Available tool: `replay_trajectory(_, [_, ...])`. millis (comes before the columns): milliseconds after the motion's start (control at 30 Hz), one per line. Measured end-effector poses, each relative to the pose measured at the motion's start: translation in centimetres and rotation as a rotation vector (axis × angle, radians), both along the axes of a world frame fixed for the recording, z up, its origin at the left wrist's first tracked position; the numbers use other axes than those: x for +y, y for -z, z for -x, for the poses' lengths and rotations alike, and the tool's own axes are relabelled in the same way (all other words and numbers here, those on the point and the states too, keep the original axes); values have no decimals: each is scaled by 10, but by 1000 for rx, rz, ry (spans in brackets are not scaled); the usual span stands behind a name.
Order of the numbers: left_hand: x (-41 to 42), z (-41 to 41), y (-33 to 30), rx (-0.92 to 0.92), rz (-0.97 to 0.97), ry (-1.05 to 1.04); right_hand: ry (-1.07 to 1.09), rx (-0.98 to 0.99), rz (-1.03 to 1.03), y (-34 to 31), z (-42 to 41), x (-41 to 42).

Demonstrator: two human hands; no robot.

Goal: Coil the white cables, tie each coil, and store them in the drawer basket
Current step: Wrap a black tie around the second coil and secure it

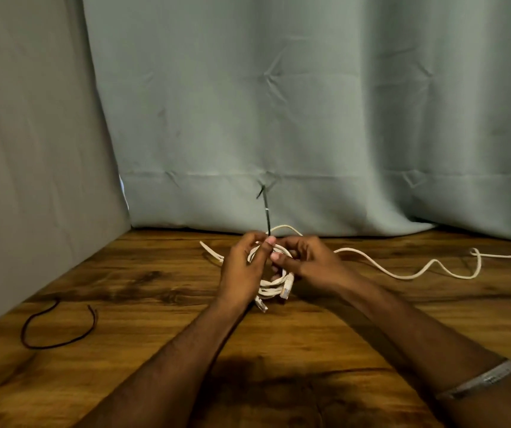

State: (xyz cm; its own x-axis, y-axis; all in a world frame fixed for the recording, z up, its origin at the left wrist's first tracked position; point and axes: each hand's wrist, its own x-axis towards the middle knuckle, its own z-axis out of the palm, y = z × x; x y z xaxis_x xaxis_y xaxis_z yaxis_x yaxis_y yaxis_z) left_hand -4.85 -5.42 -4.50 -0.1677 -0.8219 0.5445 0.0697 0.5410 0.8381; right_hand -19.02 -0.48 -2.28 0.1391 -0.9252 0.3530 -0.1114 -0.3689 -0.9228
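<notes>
1. Bench: wooden, dark-grained, bounded behind by a grey-green curtain and on the left by a plain grey panel.
2. Coil: white cable wound in several loops, held between both hands just above the bench at mid-frame; two clear plug ends hung from its near side.
3. Left hand: fingers curled round the left side of the coil, thumb tip pressed toward the top of the loops.
4. Right hand: fingers curled round the right side of the coil, thumb turned inward toward the left thumb; both thumbs close together at the top of the coil.
5. Tie: thin dark strand, upright from the point between the thumbs, its frayed tip seen against the curtain hem; pinched there, though by which fingers could not be told.
6. Loose cable: white, trailed across the bench from behind the right hand in shallow waves to the right frame edge, with one small loop near that edge; join to the coil hidden by the hand.
7. Short white ends: projected to the left from behind the left hand, resting on the bench.
8. Spare tie: dark strand bent in an open curve, flat on the bench at near left, well apart from the coil.
9. Band: pale strip worn round the right forearm at lower right.
</notes>
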Motion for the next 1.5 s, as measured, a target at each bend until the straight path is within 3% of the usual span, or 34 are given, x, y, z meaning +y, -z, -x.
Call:
replay_trajectory(133, [-1,3,-1,120,-142,53,69,-7,89,6,-4,-6])
replay_trajectory(400, [0,11,-10,391,-391,256,158,-142,72,16,4,-20])
replay_trajectory(700, [2,6,-4,56,-115,126,286,119,155,11,5,-10])
replay_trajectory(900, [3,7,-2,40,-105,147,221,-19,64,-2,2,0])
replay_trajectory(1033, [8,8,-3,0,-104,174,291,27,168,-6,6,-2])
replay_trajectory(1200, [18,9,-7,-73,58,167,408,127,298,-11,12,-5])
replay_trajectory(1367, [25,17,-4,-254,173,31,550,323,387,-8,16,-8])
replay_trajectory(1500, [31,29,-6,-365,284,-96,681,369,435,-10,22,-9])
